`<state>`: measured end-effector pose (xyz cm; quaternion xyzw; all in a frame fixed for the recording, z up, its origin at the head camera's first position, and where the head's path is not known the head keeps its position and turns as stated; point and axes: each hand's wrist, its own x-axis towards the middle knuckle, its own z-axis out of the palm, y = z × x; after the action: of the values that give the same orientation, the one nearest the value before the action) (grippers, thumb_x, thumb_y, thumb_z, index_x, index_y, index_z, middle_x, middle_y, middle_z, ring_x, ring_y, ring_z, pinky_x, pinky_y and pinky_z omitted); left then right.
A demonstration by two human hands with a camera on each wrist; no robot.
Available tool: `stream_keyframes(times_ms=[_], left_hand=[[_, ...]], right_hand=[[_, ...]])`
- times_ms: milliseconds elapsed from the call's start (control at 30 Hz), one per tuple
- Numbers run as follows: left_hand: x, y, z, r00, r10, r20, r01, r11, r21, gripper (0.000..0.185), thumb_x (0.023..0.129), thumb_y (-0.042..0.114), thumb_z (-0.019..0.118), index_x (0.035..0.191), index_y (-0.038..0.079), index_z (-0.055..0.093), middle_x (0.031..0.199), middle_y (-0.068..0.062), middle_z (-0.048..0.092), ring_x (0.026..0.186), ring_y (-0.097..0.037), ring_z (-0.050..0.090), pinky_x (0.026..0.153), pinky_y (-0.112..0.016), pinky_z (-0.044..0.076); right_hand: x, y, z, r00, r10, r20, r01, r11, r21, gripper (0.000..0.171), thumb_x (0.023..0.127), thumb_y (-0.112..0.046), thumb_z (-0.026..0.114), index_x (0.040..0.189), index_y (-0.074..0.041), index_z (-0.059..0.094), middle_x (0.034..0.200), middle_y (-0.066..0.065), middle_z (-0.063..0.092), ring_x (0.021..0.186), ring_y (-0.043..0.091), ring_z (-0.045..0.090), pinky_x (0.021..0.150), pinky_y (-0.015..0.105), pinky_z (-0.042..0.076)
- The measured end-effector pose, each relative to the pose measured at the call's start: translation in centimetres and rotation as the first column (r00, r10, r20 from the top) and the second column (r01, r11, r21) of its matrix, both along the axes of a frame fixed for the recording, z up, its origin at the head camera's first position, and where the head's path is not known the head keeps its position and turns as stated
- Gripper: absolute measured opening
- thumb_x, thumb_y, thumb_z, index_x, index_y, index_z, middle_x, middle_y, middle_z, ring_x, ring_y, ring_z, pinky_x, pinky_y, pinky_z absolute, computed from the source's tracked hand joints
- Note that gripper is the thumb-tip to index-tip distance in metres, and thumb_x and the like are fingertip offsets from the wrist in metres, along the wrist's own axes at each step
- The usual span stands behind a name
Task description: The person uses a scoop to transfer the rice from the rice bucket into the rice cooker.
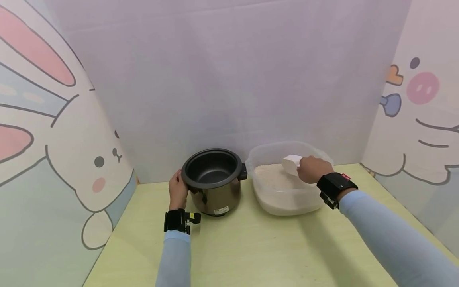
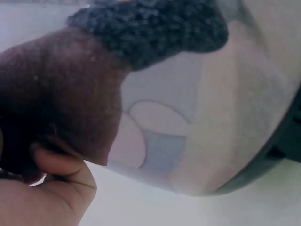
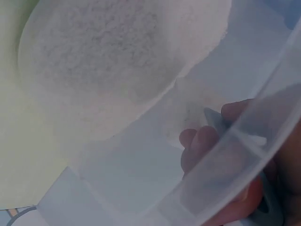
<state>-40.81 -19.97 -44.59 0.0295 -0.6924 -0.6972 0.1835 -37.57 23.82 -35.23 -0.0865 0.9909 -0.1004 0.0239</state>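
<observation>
A dark, shiny rice cooker [image 1: 226, 197] with its lid off stands near the back wall, its black inside bare. My left hand [image 1: 177, 191] grips its left side handle. In the left wrist view, my thumb [image 2: 68, 181] bends against that dark handle beside the reflective wall [image 2: 211, 94]. To the right, a translucent plastic tub [image 1: 290, 203] holds white rice [image 1: 274, 175]. Over the tub, my right hand [image 1: 314, 169] holds a white scoop [image 1: 291, 162] by its handle, tilted down towards the rice. The tub's wall partly veils these fingers [image 3: 200, 143] in the right wrist view.
The pale yellow table [image 1: 236, 251] runs towards me in front of both containers. A plain whitish sheet [image 1: 229, 79] hangs right behind them. Cartoon panels stand at the left [image 1: 71, 167] and right [image 1: 412, 131].
</observation>
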Motion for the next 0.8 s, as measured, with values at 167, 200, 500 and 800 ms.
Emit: stream_keyframes(times_ms=[167,200,500,800], left_hand=[[-0.1,0.2,0.0,1.0,0.011,-0.029,-0.011,1.0,0.009,0.039,0.112,0.03,0.043,0.1,0.0,0.064,0.076,0.0,0.049,0.067,-0.012,0.047,0.06,-0.025,0.041],[0.0,0.2,0.1,1.0,0.013,-0.028,-0.013,1.0,0.008,0.038,0.112,0.031,0.043,0.099,0.001,0.063,0.076,0.0,0.049,0.068,-0.012,0.047,0.06,-0.025,0.041],[0.1,0.4,-0.2,0.999,0.03,-0.017,-0.029,0.999,0.04,0.036,0.112,0.025,0.043,0.088,0.006,0.06,0.077,-0.001,0.049,0.068,-0.013,0.048,0.059,-0.024,0.042],[0.2,0.1,-0.1,1.0,-0.007,-0.008,0.008,0.999,0.043,0.042,0.112,0.032,0.043,0.104,-0.003,0.066,0.085,-0.001,0.055,0.071,-0.011,0.052,0.062,-0.024,0.047]], right_hand=[[-0.6,1.0,-0.3,1.0,-0.006,-0.025,0.008,0.998,0.055,0.026,0.104,-0.016,0.05,0.096,0.001,0.068,0.071,0.007,0.057,0.059,0.025,0.052,0.053,0.039,0.042],[-0.8,1.2,-0.3,0.999,-0.004,-0.035,0.006,0.998,0.069,0.025,0.104,-0.015,0.051,0.096,0.001,0.068,0.071,0.008,0.058,0.059,0.025,0.053,0.053,0.039,0.042],[-0.4,2.1,-1.0,0.993,0.009,-0.115,0.006,0.991,0.131,0.019,0.1,-0.007,0.058,0.087,0.001,0.068,0.069,0.009,0.061,0.058,0.025,0.055,0.052,0.041,0.045],[0.0,1.4,-1.7,0.983,0.059,-0.174,-0.011,0.963,0.269,0.025,0.098,0.003,0.055,0.074,-0.004,0.061,0.063,0.007,0.055,0.057,0.025,0.055,0.053,0.045,0.05]])
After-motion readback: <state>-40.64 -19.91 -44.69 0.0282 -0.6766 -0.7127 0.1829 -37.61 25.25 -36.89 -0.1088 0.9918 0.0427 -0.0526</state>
